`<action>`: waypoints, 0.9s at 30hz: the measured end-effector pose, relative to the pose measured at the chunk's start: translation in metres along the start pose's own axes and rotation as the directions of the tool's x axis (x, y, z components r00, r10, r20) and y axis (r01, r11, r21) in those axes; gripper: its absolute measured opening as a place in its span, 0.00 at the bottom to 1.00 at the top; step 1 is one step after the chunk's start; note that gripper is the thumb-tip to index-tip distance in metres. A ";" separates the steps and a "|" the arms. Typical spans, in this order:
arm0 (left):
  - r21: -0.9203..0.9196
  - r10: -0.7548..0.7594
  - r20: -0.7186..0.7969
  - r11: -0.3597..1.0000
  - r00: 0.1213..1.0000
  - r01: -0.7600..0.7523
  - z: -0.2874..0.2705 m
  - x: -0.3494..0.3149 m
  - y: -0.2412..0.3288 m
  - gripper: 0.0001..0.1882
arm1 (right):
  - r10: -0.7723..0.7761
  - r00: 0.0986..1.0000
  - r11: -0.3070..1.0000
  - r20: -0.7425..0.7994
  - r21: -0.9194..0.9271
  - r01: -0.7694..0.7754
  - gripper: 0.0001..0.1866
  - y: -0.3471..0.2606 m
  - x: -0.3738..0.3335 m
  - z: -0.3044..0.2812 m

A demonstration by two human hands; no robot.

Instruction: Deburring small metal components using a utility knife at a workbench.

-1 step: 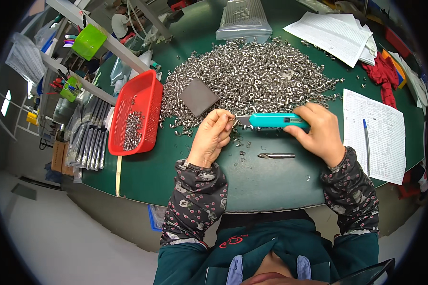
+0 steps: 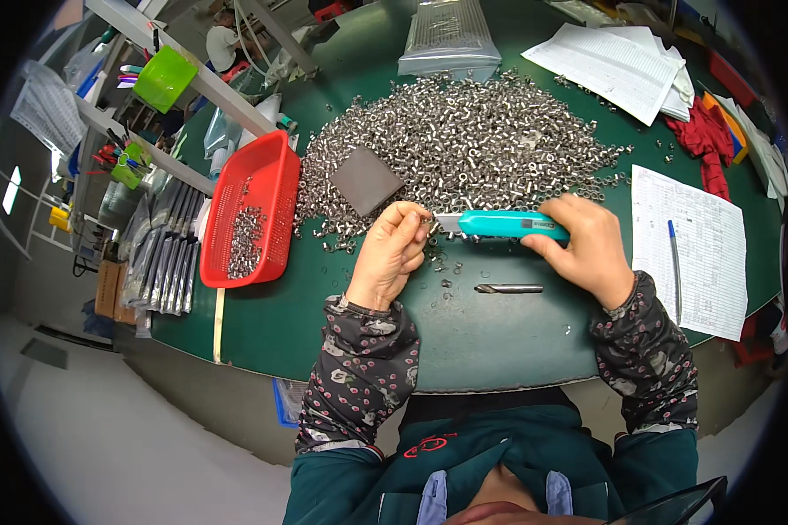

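My right hand [image 2: 589,245] is wrapped round the teal handle of a utility knife [image 2: 503,223], held level above the table. Its bare blade points left and meets the fingertips of my left hand [image 2: 391,251]. Those fingers pinch a small metal ring [image 2: 428,222], mostly hidden by the thumb and forefinger. Behind both hands spreads a big heap of small shiny metal rings [image 2: 464,131]. A dark square block [image 2: 367,180] rests on the heap's left side. Below the knife, a fluted drill bit [image 2: 509,288] lies on the green table [image 2: 490,341].
Left of the heap stands a red plastic basket [image 2: 282,210] with some rings inside. On the right lie a printed sheet [image 2: 709,254] with a blue pen [image 2: 675,262], and a red cloth [image 2: 704,140]. Farther back are more papers [image 2: 604,66] and a clear plastic bag [image 2: 449,39].
The knife's blade looks brighter and the knife has turned slightly in my right hand. My left hand stays in place.
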State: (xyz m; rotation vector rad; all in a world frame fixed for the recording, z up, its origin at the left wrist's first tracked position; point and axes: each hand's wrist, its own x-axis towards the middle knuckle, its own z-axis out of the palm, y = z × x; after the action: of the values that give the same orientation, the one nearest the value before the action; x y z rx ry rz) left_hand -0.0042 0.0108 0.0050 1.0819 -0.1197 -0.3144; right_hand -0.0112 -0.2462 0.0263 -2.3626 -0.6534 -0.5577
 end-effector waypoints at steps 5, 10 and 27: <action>-0.094 0.042 -0.004 0.995 0.999 -0.043 0.002 0.001 -0.001 0.05 | 0.124 0.979 0.987 0.159 0.084 -0.138 0.18 -0.004 0.000 0.001; -0.100 0.055 0.038 0.994 0.998 -0.051 0.000 0.001 -0.003 0.05 | 0.134 0.971 0.980 0.197 0.118 -0.159 0.19 -0.002 -0.001 0.007; -0.078 0.038 -0.047 0.996 0.998 -0.042 0.004 -0.002 -0.005 0.05 | 0.123 0.977 0.989 0.173 0.056 -0.135 0.18 -0.004 -0.002 0.008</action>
State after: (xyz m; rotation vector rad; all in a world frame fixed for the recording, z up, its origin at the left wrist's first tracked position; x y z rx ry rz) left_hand -0.0077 0.0056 0.0023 1.0066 -0.0871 -0.2563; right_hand -0.0133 -0.2389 0.0206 -2.3854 -0.5781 -0.2758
